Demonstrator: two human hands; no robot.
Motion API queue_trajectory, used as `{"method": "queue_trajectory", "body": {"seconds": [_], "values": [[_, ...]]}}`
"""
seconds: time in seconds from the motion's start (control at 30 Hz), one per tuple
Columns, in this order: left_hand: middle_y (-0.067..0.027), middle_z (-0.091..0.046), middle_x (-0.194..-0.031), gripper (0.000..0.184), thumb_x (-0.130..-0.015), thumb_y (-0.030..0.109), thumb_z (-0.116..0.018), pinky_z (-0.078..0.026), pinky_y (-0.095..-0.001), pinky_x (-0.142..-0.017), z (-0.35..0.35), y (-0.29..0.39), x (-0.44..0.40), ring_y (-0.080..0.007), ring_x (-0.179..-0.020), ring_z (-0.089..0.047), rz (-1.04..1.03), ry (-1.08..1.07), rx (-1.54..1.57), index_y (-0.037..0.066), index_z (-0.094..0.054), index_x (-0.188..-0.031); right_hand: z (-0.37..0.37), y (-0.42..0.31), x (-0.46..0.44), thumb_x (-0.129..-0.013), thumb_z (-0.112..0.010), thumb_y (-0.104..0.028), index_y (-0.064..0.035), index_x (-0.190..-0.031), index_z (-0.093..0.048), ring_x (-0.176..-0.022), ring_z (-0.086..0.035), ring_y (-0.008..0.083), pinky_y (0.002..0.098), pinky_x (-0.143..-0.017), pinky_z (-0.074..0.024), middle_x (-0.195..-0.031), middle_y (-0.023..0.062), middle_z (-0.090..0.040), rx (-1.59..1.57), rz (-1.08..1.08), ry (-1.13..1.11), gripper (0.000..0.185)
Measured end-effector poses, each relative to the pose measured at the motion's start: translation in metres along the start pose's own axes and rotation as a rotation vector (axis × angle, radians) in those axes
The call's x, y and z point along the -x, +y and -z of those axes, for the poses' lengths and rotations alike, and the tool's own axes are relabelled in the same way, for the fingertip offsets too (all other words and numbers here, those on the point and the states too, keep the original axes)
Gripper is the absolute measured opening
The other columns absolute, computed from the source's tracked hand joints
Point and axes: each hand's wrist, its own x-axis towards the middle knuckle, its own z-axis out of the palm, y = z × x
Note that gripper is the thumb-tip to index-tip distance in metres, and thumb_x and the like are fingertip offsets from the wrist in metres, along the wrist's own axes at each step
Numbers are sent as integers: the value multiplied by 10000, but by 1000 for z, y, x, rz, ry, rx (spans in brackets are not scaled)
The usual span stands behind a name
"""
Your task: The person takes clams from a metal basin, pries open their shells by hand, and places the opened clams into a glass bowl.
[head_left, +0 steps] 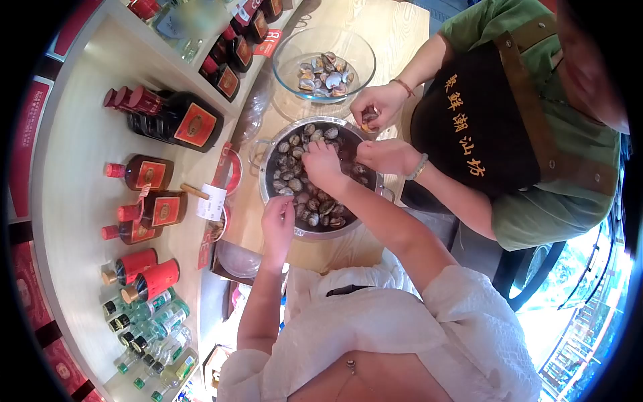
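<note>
A steel basin (265, 175) with handles holds many dark, ribbed cockles (313, 204). My right hand (324, 164) reaches over the basin, its curled fingertips down among the cockles; what they grip is hidden. At the near left rim is my left hand (277, 220), closed with thumb and fingers pinched together. Anything between those fingertips is too small to name. Behind the basin, a clear glass bowl (282, 75) contains opened shells (329, 75), some with pale insides showing.
A co-worker in a black apron (479, 120) stands at the right, one hand (378, 106) pinching an opened shell and the other hand (392, 157) at the basin's edge. Bottles (194, 124) line the shelf on the left. The wooden table (395, 33) supports both vessels.
</note>
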Motion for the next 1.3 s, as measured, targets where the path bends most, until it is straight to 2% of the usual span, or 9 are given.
{"method": "queue_trajectory", "body": {"seconds": [0.17,0.3,0.37,0.47,0.6,0.8,0.87,1.07,1.3], "values": [[-53,-586,-819,123,-806,-19,-528,-442,-218,-637,1,-3,-1,-111,-702,-555,45,5,20,1,-597,-906,15,5,18,-691,-574,-137,-86,-772,-616,-920,-484,235,357,-763,-385,-859,56,-524,-116,76,151,105],[-63,-605,-882,156,-846,66,-535,-473,-222,-671,-10,-22,-11,-137,-732,-597,292,-37,306,2,-576,-983,33,1,33,-661,-620,-150,-85,-788,-587,-889,-496,230,356,-765,-386,-836,52,-509,-357,153,273,146],[-66,-591,-904,230,-875,152,-520,-478,-237,-701,-10,-7,-22,-144,-804,-587,650,-119,582,21,-540,-1063,42,1,44,-658,-604,-156,-94,-785,-580,-844,-505,221,346,-744,-395,-814,47,-500,-385,194,307,143],[-80,-580,-952,291,-886,193,-502,-501,-277,-710,-14,10,-34,-165,-829,-591,800,-214,741,30,-502,-1127,56,1,61,-653,-560,-135,-85,-792,-573,-817,-513,206,344,-720,-417,-788,41,-486,-285,401,325,148],[-91,-564,-1000,338,-890,174,-488,-498,-307,-751,-17,7,-36,-179,-866,-587,801,-375,768,26,-457,-1193,61,1,76,-652,-559,-132,-87,-823,-577,-825,-514,211,349,-733,-417,-811,46,-501,-243,455,273,178],[-134,-527,-1118,402,-900,149,-440,-457,-364,-855,-15,3,-35,-223,-989,-547,711,-404,1119,27,-370,-1277,66,1,86,-756,-575,-126,-79,-882,-586,-824,-542,218,343,-717,-436,-873,70,-543,-372,131,289,135],[-146,-509,-1157,406,-898,141,-434,-438,-390,-885,-14,3,-36,-246,-1050,-518,662,-427,1172,28,-363,-1281,62,-2,86,-822,-543,-148,-54,-887,-582,-711,-574,217,313,-620,-454,-804,103,-573,-802,-289,194,120],[-168,-465,-1225,401,-903,157,-422,-406,-432,-918,-15,3,-38,-272,-1094,-492,683,-385,1238,31,-359,-1278,47,-2,76,-844,-541,-195,-28,-829,-576,-556,-577,195,291,-524,-433,-632,100,-586,-1118,-477,-17,171],[-185,-435,-1258,390,-899,168,-426,-381,-433,-939,-21,1,-36,-290,-1106,-479,645,-355,1288,34,-374,-1262,52,-13,75,-809,-591,-238,-30,-774,-570,-546,-577,165,280,-511,-431,-599,82,-571,-1027,-436,-24,212]]}}
